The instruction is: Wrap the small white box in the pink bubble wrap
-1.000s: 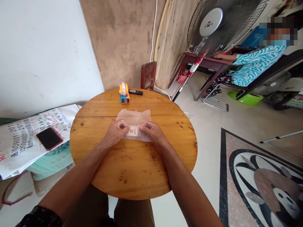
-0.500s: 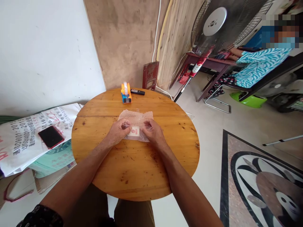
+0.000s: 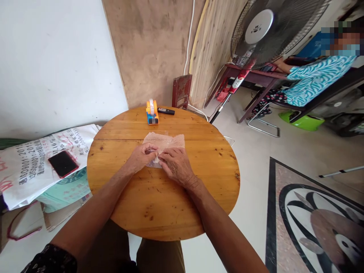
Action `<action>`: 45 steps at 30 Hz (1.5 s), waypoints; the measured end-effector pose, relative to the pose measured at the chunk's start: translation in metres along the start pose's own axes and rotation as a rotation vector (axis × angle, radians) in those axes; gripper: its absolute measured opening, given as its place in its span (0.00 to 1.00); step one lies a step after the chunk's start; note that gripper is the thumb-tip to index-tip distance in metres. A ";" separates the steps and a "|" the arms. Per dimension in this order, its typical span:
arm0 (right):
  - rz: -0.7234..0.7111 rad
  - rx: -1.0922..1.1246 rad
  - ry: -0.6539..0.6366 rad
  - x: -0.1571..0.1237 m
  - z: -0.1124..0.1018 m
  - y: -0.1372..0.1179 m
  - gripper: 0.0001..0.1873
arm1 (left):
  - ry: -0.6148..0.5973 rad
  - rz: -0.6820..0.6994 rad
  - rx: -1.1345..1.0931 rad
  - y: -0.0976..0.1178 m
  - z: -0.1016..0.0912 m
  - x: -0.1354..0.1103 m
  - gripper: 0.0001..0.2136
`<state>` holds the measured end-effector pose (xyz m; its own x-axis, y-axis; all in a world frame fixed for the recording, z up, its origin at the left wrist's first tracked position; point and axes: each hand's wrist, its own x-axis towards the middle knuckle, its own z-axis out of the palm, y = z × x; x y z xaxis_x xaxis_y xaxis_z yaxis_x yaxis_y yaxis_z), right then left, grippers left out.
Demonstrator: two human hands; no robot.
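A sheet of clear bubble wrap lies on the round wooden table in front of me. My left hand is at its near left part, thumb and fingers closed in a pinch on the wrap. Across the near right part reaches my right hand, its fingers bent and pointing left, closed on the wrap close to my left fingertips. The small pale card with red print is now mostly hidden under my hands.
Toward the table's far edge stand an orange and blue tape dispenser and a black remote-like object. A phone lies on white sacks at left. A standing fan and a seated person are at right.
My right hand has moved left over the pale card, bringing the wrap's near right part with it. My left hand has stayed nearly in place.
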<state>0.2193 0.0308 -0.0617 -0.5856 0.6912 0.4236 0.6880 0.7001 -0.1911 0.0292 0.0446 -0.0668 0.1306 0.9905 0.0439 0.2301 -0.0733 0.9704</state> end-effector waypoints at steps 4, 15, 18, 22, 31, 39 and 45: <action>-0.018 -0.037 -0.015 0.000 -0.002 -0.002 0.13 | 0.011 0.031 0.037 0.003 -0.019 -0.003 0.21; -0.019 -0.080 -0.040 0.002 -0.003 -0.005 0.13 | 0.079 -0.014 0.614 -0.011 -0.035 0.010 0.14; -0.038 -0.123 -0.045 0.002 -0.005 -0.006 0.14 | 0.136 -0.014 0.677 -0.005 -0.039 0.006 0.16; -0.072 -0.202 -0.076 0.003 -0.007 -0.009 0.19 | 0.075 -0.263 0.613 0.007 -0.043 0.000 0.20; -0.065 -0.257 -0.111 0.006 -0.007 -0.016 0.16 | 0.040 -0.549 0.127 0.022 -0.030 -0.006 0.09; -0.055 -0.233 -0.106 0.005 -0.009 -0.016 0.16 | 0.038 -0.506 -0.077 0.033 -0.014 -0.002 0.07; 0.020 -0.147 -0.059 0.007 -0.010 -0.017 0.22 | 0.062 -0.446 -0.038 0.038 0.004 -0.002 0.05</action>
<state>0.2081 0.0215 -0.0465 -0.5925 0.7170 0.3671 0.7526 0.6553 -0.0651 0.0414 0.0397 -0.0308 -0.0310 0.9296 -0.3674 0.2150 0.3652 0.9058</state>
